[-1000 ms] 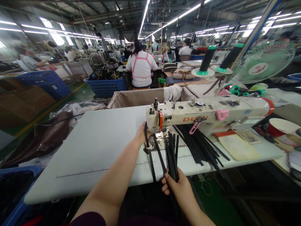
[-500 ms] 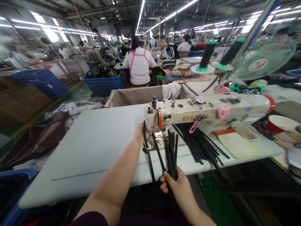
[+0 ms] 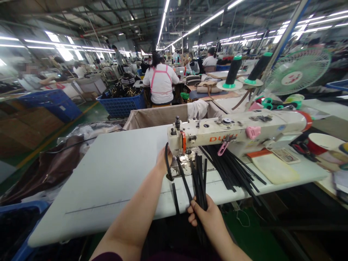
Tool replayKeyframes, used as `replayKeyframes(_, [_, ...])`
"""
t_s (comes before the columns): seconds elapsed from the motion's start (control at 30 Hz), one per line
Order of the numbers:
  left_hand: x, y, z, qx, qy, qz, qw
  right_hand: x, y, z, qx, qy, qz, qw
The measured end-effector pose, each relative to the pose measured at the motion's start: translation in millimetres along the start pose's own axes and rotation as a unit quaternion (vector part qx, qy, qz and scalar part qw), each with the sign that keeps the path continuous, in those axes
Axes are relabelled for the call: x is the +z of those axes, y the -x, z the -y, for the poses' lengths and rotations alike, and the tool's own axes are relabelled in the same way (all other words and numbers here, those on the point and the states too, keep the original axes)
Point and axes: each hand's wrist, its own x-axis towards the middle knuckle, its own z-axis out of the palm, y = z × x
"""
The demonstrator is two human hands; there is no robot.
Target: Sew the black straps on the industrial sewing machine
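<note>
My right hand (image 3: 202,212) is closed round a bundle of narrow black straps (image 3: 199,177) at the table's front edge. One strap (image 3: 184,177) from this hand runs up to the presser foot of the white sewing machine (image 3: 241,134). My left hand (image 3: 163,158) reaches behind the needle end of the machine, its fingers hidden by the machine head. Beside it a black strap (image 3: 166,159) curves down the machine's left side, and another black length (image 3: 175,198) hangs over the front edge. More black straps (image 3: 228,166) lie fanned out under the machine arm.
A yellowish pad (image 3: 277,170) and a red-and-white bowl (image 3: 323,143) stand to the right. Behind are thread cones (image 3: 233,72), a green fan (image 3: 299,74) and a fabric-lined bin (image 3: 157,115). A co-worker (image 3: 161,81) sits ahead; a blue crate (image 3: 122,103) stands nearby.
The camera view has shifted slightly, so the scene sits a little lower. Both hands keep nearly the same places, the right one still round the straps.
</note>
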Motion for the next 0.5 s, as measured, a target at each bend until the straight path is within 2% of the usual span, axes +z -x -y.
replayKeyframes(0.13, [3.5,20,9,0.054,-0.067,-0.023,0.996,-2,0,0,0.008,0.002,-0.002,1.000])
replayKeyframes(0.3, [4.6,61,21,0.133,-0.073,0.009,0.988,-5,3,1,0.029,-0.019,0.001,0.999])
replayKeyframes(0.4, [2.0,78,19,0.178,-0.104,0.032,0.978,-8,6,3,0.045,-0.050,0.004,0.998])
replayKeyframes(0.5, [0.3,86,13,0.213,-0.168,0.036,0.962,-12,9,6,0.071,-0.088,-0.007,0.994])
